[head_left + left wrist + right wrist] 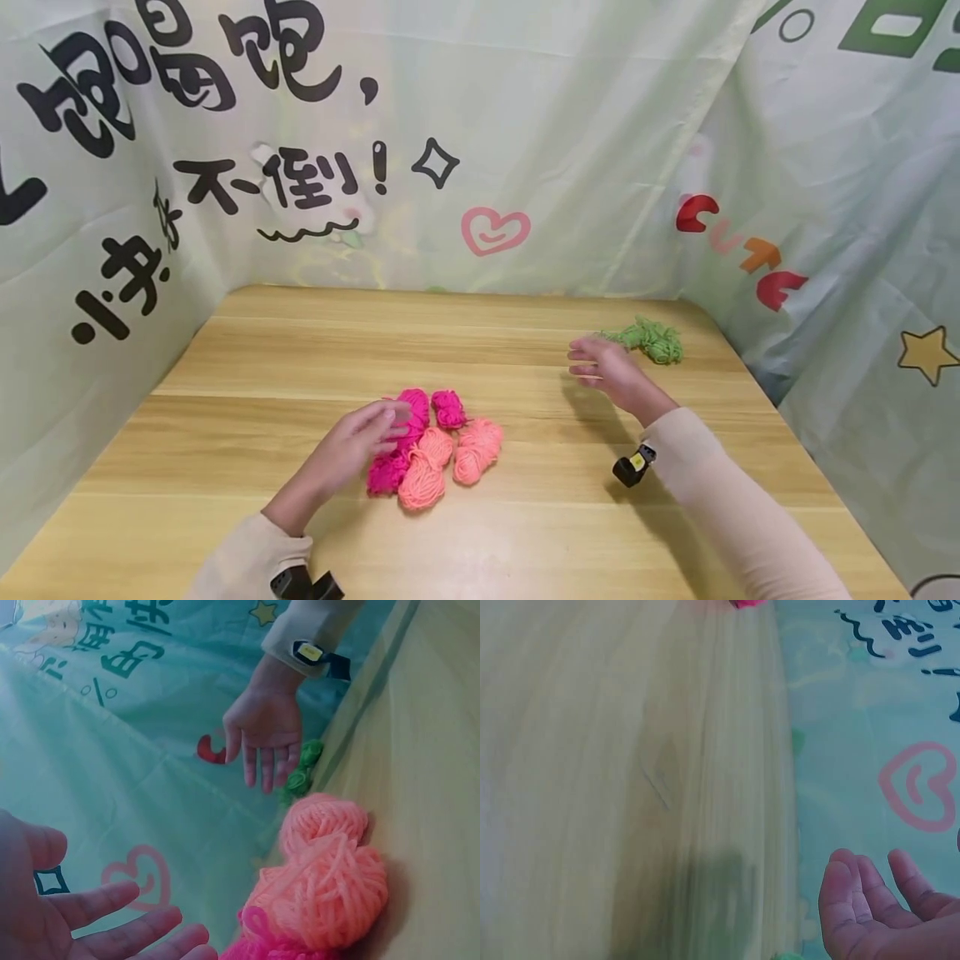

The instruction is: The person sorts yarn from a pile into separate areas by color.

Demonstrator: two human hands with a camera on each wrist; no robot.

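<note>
Bright pink yarn bundles [448, 409] and coral yarn skeins [478, 450] lie close together on the table, left of its middle. My left hand [348, 450] hovers over the left side of this group, its fingers extended and partly covering the pink yarn; it holds nothing. In the left wrist view, a coral skein [330, 885] looks pinched at its middle. Toward the back right lies a green yarn bundle [658, 342]. Just in front of it, my right hand [615, 375] is raised above the table with relaxed fingers and nothing in its grasp, hiding a bit of the green yarn.
The wooden table [525, 533] ends at printed cloth curtains [585, 167] along its back and sides. Each forearm wears a light sleeve, with a small black device [633, 465] at the right wrist and another [306, 583] at the left.
</note>
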